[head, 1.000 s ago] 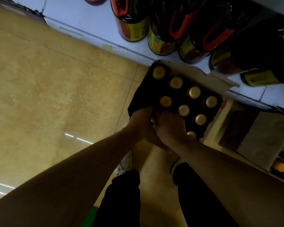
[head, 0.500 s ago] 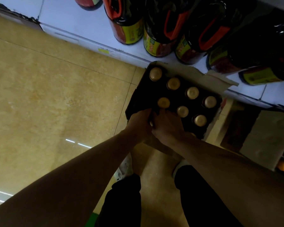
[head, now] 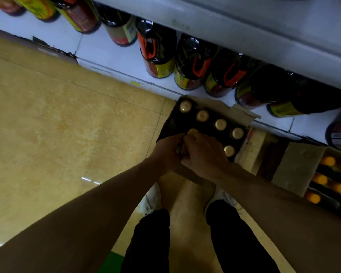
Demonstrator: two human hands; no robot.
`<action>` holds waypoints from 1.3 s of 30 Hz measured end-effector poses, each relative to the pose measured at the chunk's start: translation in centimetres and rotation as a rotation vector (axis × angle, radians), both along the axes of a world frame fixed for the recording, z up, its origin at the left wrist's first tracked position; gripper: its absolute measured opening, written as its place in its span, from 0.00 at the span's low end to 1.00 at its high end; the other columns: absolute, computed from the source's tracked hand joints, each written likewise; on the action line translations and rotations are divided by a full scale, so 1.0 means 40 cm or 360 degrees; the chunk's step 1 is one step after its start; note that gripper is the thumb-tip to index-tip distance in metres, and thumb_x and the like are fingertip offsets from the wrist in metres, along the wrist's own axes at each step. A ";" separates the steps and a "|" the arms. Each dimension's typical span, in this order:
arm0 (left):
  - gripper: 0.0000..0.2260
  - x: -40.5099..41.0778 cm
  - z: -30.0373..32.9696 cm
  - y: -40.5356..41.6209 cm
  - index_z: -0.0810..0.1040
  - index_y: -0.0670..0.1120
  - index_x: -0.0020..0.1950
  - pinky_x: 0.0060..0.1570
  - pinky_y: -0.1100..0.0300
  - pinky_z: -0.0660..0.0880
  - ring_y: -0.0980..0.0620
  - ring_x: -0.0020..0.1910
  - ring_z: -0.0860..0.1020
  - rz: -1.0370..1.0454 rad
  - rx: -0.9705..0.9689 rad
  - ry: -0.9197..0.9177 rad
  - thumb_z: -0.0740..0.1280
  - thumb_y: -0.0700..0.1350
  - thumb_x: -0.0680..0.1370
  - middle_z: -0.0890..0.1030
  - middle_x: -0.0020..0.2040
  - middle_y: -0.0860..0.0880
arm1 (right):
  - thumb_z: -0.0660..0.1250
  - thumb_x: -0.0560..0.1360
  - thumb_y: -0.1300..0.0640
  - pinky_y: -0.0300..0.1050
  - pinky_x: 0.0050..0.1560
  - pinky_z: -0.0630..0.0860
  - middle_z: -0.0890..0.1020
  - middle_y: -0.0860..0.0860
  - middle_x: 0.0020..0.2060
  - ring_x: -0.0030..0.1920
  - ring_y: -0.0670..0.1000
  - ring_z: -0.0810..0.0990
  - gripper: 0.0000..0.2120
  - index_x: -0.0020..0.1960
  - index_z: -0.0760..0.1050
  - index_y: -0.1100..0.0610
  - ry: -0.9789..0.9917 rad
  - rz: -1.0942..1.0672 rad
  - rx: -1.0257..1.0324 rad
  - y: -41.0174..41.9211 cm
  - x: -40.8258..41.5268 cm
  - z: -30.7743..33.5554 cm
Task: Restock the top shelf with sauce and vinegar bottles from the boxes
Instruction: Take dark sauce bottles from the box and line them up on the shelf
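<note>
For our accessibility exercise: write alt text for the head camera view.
Both hands, left hand and right hand, meet over gold-capped bottles in an open box on the floor, beside a low shelf of dark jugs. What the fingers hold is hidden.

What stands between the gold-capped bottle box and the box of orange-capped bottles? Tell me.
In the head view, a bare strip of tan floor and a closed brown carton separate the gold-capped bottle box from the orange-capped bottle box.
</note>
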State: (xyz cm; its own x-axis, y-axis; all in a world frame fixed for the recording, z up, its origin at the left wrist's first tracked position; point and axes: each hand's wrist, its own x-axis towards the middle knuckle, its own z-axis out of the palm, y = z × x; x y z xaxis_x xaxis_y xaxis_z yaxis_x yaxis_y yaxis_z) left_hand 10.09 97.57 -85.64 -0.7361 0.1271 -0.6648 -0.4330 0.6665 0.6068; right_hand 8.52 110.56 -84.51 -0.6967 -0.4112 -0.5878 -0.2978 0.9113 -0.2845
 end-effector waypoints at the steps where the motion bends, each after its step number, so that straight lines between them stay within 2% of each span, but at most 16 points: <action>1: 0.21 -0.002 0.017 -0.003 0.73 0.47 0.69 0.54 0.65 0.68 0.48 0.63 0.75 -0.0026 -0.0012 0.0023 0.67 0.38 0.77 0.79 0.63 0.47 | 0.67 0.74 0.44 0.52 0.54 0.75 0.74 0.54 0.60 0.57 0.56 0.76 0.22 0.63 0.70 0.53 0.0013 0.0008 -0.0016 -0.001 -0.001 0.019; 6: 0.17 0.000 0.109 -0.019 0.76 0.40 0.64 0.45 0.68 0.63 0.45 0.59 0.76 -0.0068 0.0045 0.0081 0.63 0.32 0.76 0.80 0.59 0.42 | 0.65 0.75 0.40 0.54 0.50 0.76 0.76 0.53 0.54 0.53 0.55 0.76 0.20 0.58 0.70 0.53 0.0054 0.0042 -0.0063 -0.008 -0.014 0.128; 10: 0.19 -0.005 0.198 -0.033 0.77 0.36 0.62 0.42 0.68 0.61 0.40 0.57 0.77 -0.0092 0.0129 0.0184 0.61 0.40 0.73 0.80 0.57 0.37 | 0.63 0.77 0.41 0.53 0.53 0.73 0.75 0.54 0.56 0.54 0.56 0.75 0.21 0.64 0.70 0.54 0.0063 0.0095 -0.0077 -0.011 -0.027 0.233; 13: 0.18 -0.009 0.269 -0.046 0.77 0.34 0.61 0.43 0.70 0.62 0.44 0.54 0.78 -0.0082 0.0182 0.0235 0.62 0.39 0.73 0.80 0.56 0.37 | 0.62 0.77 0.42 0.50 0.49 0.71 0.75 0.53 0.55 0.52 0.55 0.75 0.20 0.63 0.70 0.53 0.0097 0.0101 -0.0129 -0.019 -0.035 0.311; 15: 0.22 -0.011 0.320 -0.053 0.78 0.33 0.58 0.40 0.74 0.63 0.50 0.49 0.74 -0.0065 0.0232 0.0291 0.60 0.44 0.69 0.80 0.53 0.37 | 0.62 0.77 0.43 0.47 0.42 0.65 0.76 0.52 0.52 0.49 0.54 0.75 0.18 0.60 0.71 0.54 0.0171 0.0104 -0.0180 -0.023 -0.039 0.362; 17: 0.21 -0.010 0.364 -0.060 0.78 0.33 0.57 0.41 0.79 0.65 0.52 0.49 0.73 -0.0050 0.0273 0.0303 0.62 0.45 0.70 0.81 0.53 0.37 | 0.63 0.76 0.43 0.46 0.40 0.62 0.77 0.53 0.50 0.47 0.54 0.75 0.18 0.58 0.72 0.54 0.0224 0.0100 -0.0214 -0.029 -0.046 0.414; 20: 0.21 -0.014 0.445 -0.062 0.77 0.35 0.59 0.43 0.80 0.64 0.51 0.53 0.74 -0.0041 0.0308 0.0312 0.64 0.46 0.71 0.80 0.55 0.41 | 0.63 0.75 0.42 0.48 0.40 0.69 0.77 0.54 0.47 0.44 0.55 0.76 0.18 0.55 0.72 0.55 0.0261 0.0101 -0.0265 -0.033 -0.058 0.489; 22: 0.25 -0.018 0.500 -0.063 0.77 0.36 0.59 0.45 0.75 0.67 0.52 0.53 0.74 -0.0025 0.0360 0.0340 0.64 0.50 0.69 0.78 0.53 0.46 | 0.62 0.74 0.42 0.49 0.40 0.70 0.77 0.53 0.45 0.43 0.55 0.77 0.18 0.53 0.73 0.55 0.0277 0.0087 -0.0304 -0.036 -0.068 0.549; 23: 0.25 -0.020 0.525 -0.065 0.77 0.37 0.60 0.49 0.68 0.70 0.52 0.55 0.75 -0.0004 0.0366 0.0337 0.66 0.51 0.69 0.77 0.54 0.47 | 0.61 0.73 0.41 0.48 0.38 0.69 0.77 0.53 0.44 0.43 0.54 0.77 0.18 0.52 0.73 0.55 0.0290 0.0079 -0.0328 -0.037 -0.072 0.580; 26: 0.12 -0.031 0.599 -0.074 0.77 0.44 0.57 0.55 0.53 0.75 0.45 0.59 0.77 0.0022 0.0328 0.0304 0.70 0.38 0.74 0.79 0.56 0.45 | 0.61 0.73 0.41 0.46 0.37 0.64 0.77 0.52 0.44 0.43 0.53 0.77 0.17 0.51 0.72 0.54 0.0382 0.0100 -0.0336 -0.047 -0.083 0.681; 28: 0.11 -0.037 0.646 -0.081 0.76 0.50 0.51 0.53 0.47 0.77 0.42 0.55 0.79 0.0066 0.0353 0.0345 0.70 0.36 0.73 0.81 0.53 0.44 | 0.63 0.74 0.42 0.45 0.39 0.65 0.78 0.52 0.46 0.45 0.54 0.77 0.17 0.53 0.72 0.54 0.0433 0.0120 -0.0301 -0.055 -0.091 0.745; 32: 0.09 -0.041 0.763 -0.091 0.76 0.53 0.46 0.52 0.39 0.77 0.39 0.52 0.79 0.0121 0.0428 0.0470 0.69 0.46 0.67 0.82 0.49 0.41 | 0.63 0.73 0.42 0.45 0.39 0.64 0.80 0.51 0.49 0.48 0.55 0.78 0.16 0.53 0.72 0.52 0.0564 0.0150 -0.0308 -0.068 -0.107 0.868; 34: 0.11 -0.047 0.824 -0.093 0.78 0.48 0.50 0.53 0.44 0.77 0.44 0.52 0.80 0.0100 0.0438 0.0539 0.69 0.45 0.68 0.82 0.50 0.43 | 0.63 0.71 0.43 0.45 0.39 0.65 0.80 0.51 0.47 0.47 0.55 0.78 0.15 0.50 0.71 0.52 0.0641 0.0162 -0.0309 -0.073 -0.111 0.923; 36: 0.12 -0.056 0.872 -0.096 0.77 0.43 0.55 0.52 0.55 0.77 0.56 0.50 0.78 0.0045 0.0447 0.0649 0.71 0.40 0.73 0.82 0.52 0.47 | 0.63 0.71 0.43 0.46 0.38 0.66 0.79 0.51 0.44 0.44 0.55 0.78 0.14 0.48 0.70 0.52 0.0713 0.0145 -0.0322 -0.077 -0.114 0.980; 37: 0.12 -0.062 0.902 -0.099 0.77 0.45 0.56 0.49 0.62 0.76 0.63 0.47 0.77 0.0010 0.0458 0.0692 0.71 0.39 0.74 0.82 0.51 0.50 | 0.63 0.70 0.42 0.46 0.37 0.66 0.79 0.51 0.43 0.43 0.55 0.77 0.14 0.47 0.70 0.52 0.0751 0.0127 -0.0323 -0.078 -0.114 1.013; 39: 0.13 -0.069 0.973 -0.105 0.76 0.53 0.54 0.41 0.74 0.71 0.68 0.45 0.77 -0.0042 0.0465 0.0722 0.72 0.40 0.74 0.80 0.47 0.59 | 0.63 0.70 0.42 0.46 0.36 0.66 0.79 0.51 0.41 0.40 0.55 0.76 0.15 0.46 0.69 0.53 0.0798 0.0088 -0.0320 -0.080 -0.114 1.081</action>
State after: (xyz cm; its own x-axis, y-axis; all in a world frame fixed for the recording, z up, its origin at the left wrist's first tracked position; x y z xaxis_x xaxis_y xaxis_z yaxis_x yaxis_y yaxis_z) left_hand 7.31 93.36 -46.72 -0.9351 0.2817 -0.2152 -0.0697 0.4490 0.8908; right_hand 3.96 107.37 -41.29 -0.8457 -0.5252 -0.0950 -0.4876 0.8326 -0.2627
